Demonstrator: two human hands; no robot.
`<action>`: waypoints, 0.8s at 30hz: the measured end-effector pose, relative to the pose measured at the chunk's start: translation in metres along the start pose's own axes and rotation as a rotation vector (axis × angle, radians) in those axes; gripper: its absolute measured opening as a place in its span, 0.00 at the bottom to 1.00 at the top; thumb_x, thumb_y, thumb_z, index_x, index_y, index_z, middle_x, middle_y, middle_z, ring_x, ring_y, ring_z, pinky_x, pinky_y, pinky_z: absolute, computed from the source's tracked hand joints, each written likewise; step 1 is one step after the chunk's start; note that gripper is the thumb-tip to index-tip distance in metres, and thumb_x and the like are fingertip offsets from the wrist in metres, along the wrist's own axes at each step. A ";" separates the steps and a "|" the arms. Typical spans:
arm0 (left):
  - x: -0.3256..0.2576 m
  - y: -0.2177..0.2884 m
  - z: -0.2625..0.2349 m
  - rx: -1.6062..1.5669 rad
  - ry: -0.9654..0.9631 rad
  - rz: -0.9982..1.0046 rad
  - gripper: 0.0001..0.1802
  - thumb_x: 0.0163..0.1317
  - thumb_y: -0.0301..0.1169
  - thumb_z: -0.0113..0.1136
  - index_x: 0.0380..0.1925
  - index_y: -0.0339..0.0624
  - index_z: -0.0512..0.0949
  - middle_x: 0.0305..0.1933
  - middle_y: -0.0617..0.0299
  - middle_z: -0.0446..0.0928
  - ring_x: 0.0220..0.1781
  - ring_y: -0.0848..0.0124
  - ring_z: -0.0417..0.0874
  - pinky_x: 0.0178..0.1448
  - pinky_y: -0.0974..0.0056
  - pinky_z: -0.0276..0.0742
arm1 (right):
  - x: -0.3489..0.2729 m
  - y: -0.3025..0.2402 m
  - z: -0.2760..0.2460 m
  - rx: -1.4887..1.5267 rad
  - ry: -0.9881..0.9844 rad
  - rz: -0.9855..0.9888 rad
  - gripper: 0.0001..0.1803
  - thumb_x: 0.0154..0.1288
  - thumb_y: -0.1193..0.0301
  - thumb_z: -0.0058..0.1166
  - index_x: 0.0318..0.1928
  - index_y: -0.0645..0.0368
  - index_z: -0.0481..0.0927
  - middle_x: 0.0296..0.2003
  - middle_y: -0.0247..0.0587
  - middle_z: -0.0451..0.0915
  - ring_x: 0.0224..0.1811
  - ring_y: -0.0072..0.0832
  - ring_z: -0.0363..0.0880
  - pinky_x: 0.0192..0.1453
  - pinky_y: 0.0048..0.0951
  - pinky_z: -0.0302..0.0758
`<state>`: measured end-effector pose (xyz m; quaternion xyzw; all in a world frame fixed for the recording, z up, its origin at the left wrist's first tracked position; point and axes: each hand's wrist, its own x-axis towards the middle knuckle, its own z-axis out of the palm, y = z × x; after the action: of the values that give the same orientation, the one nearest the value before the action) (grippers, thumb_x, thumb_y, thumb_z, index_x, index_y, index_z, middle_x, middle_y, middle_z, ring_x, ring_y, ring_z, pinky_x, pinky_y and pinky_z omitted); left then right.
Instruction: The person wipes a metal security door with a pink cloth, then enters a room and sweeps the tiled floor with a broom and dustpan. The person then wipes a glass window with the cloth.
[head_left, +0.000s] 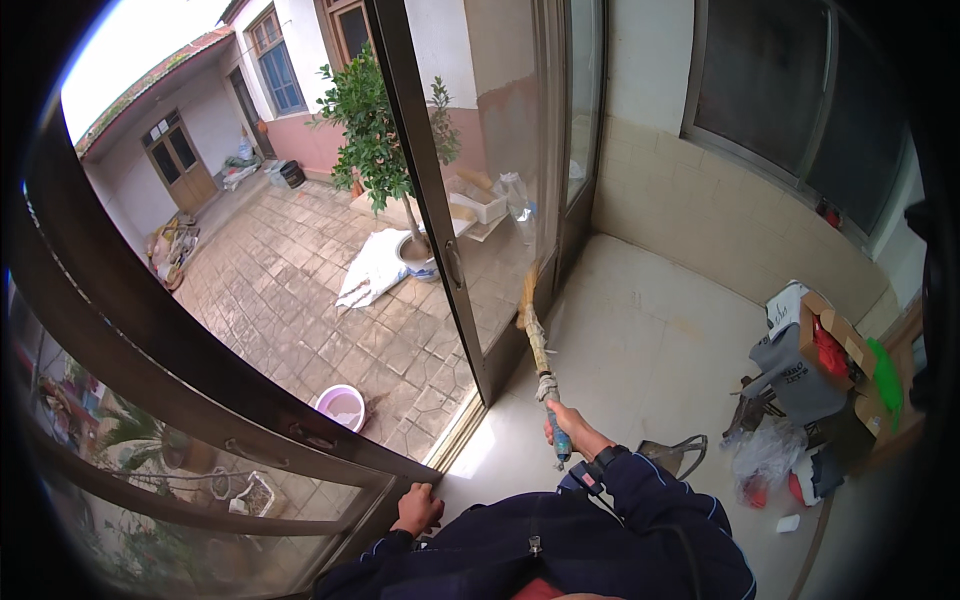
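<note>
My right hand [568,424] is closed round the blue lower end of a short hand broom [539,345]. Its handle is wrapped in pale cloth or tape, and its worn straw-coloured bristles are close to the base of the sliding glass door [500,355] ahead. My left hand [418,508] hangs low by the door frame's lower corner, its fingers curled loosely with nothing visible in them. Whether it touches the frame I cannot tell. Just right of my right forearm, a grey dustpan-like thing [668,458] with a curved dark edge lies on the tiled floor.
On the right stand a grey bag [800,375], an open cardboard box [850,350] and a clear plastic bag [765,455]. Through the doorway, the paved courtyard [270,270] holds a potted tree [372,130], a white sack [376,268] and a pinkish basin [342,408]. A metal track [460,432] crosses the threshold.
</note>
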<state>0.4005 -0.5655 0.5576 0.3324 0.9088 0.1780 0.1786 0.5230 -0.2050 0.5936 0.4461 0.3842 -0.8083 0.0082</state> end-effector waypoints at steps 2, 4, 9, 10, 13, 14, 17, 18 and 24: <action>0.003 0.004 -0.003 0.004 -0.015 0.006 0.11 0.51 0.36 0.55 0.27 0.40 0.75 0.39 0.49 0.75 0.34 0.49 0.81 0.41 0.51 0.78 | -0.023 -0.017 0.015 -0.001 -0.058 -0.106 0.21 0.68 0.54 0.46 0.36 0.62 0.67 0.20 0.39 0.71 0.16 0.26 0.69 0.19 0.30 0.72; 0.003 0.005 -0.004 -0.048 -0.025 0.000 0.10 0.52 0.36 0.55 0.27 0.40 0.75 0.39 0.49 0.75 0.31 0.50 0.82 0.39 0.52 0.79 | -0.054 -0.042 0.030 0.017 -0.096 -0.216 0.21 0.68 0.54 0.46 0.36 0.61 0.67 0.20 0.38 0.70 0.16 0.24 0.69 0.19 0.29 0.72; -0.001 0.001 -0.001 0.018 -0.045 0.022 0.09 0.51 0.35 0.55 0.26 0.40 0.74 0.38 0.49 0.75 0.33 0.48 0.81 0.40 0.50 0.78 | -0.136 -0.101 0.060 -0.092 -0.168 -0.651 0.21 0.69 0.52 0.45 0.38 0.60 0.65 0.19 0.37 0.69 0.15 0.22 0.70 0.17 0.27 0.71; -0.002 0.000 -0.001 0.028 -0.026 0.049 0.09 0.51 0.34 0.55 0.26 0.40 0.74 0.38 0.49 0.75 0.33 0.48 0.81 0.40 0.50 0.78 | -0.146 -0.112 0.064 -0.135 -0.178 -0.710 0.20 0.70 0.53 0.45 0.38 0.59 0.65 0.19 0.36 0.69 0.15 0.22 0.70 0.18 0.27 0.71; -0.001 0.002 -0.001 0.031 -0.004 0.062 0.09 0.52 0.33 0.55 0.26 0.39 0.74 0.37 0.49 0.75 0.30 0.48 0.81 0.39 0.50 0.79 | -0.160 -0.131 0.072 -0.289 -0.215 -0.871 0.19 0.70 0.54 0.44 0.39 0.59 0.65 0.18 0.34 0.69 0.14 0.20 0.69 0.18 0.25 0.70; 0.000 0.002 -0.002 -0.013 -0.038 0.018 0.09 0.52 0.33 0.55 0.28 0.39 0.74 0.37 0.49 0.75 0.30 0.49 0.81 0.38 0.51 0.79 | -0.158 -0.131 0.071 -0.353 -0.226 -0.914 0.18 0.70 0.54 0.44 0.38 0.59 0.65 0.17 0.33 0.69 0.14 0.19 0.69 0.18 0.24 0.69; 0.000 0.001 -0.003 -0.045 0.012 0.004 0.10 0.53 0.35 0.55 0.29 0.40 0.75 0.39 0.50 0.75 0.31 0.49 0.82 0.39 0.51 0.79 | -0.141 -0.102 0.053 -0.509 -0.187 -0.902 0.18 0.69 0.55 0.46 0.39 0.60 0.66 0.16 0.31 0.70 0.14 0.18 0.70 0.20 0.24 0.70; 0.002 -0.001 -0.002 0.046 0.058 0.035 0.11 0.53 0.35 0.56 0.31 0.40 0.75 0.41 0.50 0.75 0.35 0.48 0.81 0.41 0.50 0.78 | -0.131 -0.085 0.042 -0.542 -0.131 -0.882 0.18 0.68 0.55 0.46 0.39 0.60 0.66 0.16 0.32 0.71 0.14 0.19 0.71 0.21 0.24 0.71; -0.011 -0.023 0.011 0.038 -0.025 -0.050 0.11 0.52 0.36 0.57 0.31 0.42 0.75 0.41 0.51 0.75 0.38 0.47 0.80 0.42 0.49 0.77 | -0.088 0.048 -0.074 -0.830 0.147 -0.539 0.21 0.65 0.55 0.49 0.40 0.64 0.69 0.17 0.43 0.76 0.17 0.32 0.79 0.24 0.33 0.75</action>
<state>0.4005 -0.5867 0.5402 0.3152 0.9177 0.1521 0.1881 0.6460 -0.2211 0.6058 0.3458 0.7745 -0.5272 -0.0513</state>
